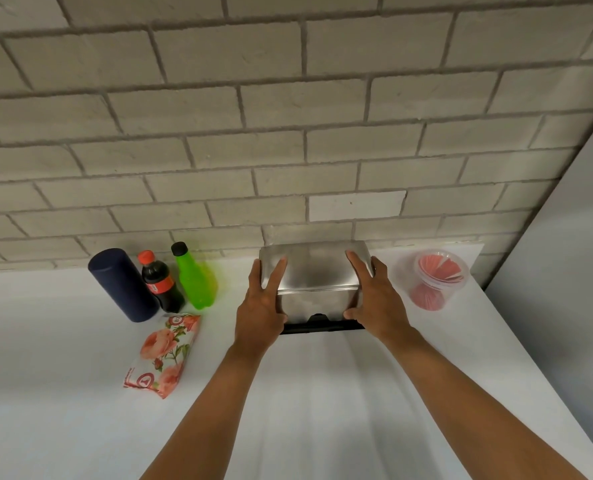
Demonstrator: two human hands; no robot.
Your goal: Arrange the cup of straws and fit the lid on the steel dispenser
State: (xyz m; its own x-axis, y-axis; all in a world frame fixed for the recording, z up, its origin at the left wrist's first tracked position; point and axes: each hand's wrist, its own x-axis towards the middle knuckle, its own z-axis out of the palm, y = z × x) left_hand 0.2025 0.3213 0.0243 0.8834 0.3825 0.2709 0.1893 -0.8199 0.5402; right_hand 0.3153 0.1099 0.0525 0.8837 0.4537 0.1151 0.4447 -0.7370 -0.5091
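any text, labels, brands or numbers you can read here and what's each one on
"83" in a round badge, read with some doubt: upper end of the floral-printed pink packet on the white counter.
"1" in a round badge, also doubtful: lower end of the same packet.
Red label on the dark cola bottle with red cap: white lettering, too blurred to read.
Green bottle with black cap, dark blue cylinder, steel dispenser: no text seen.

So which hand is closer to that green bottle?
Left. The left hand grips the steel dispenser's left side, just right of the green bottle; the right hand holds the dispenser's far side.
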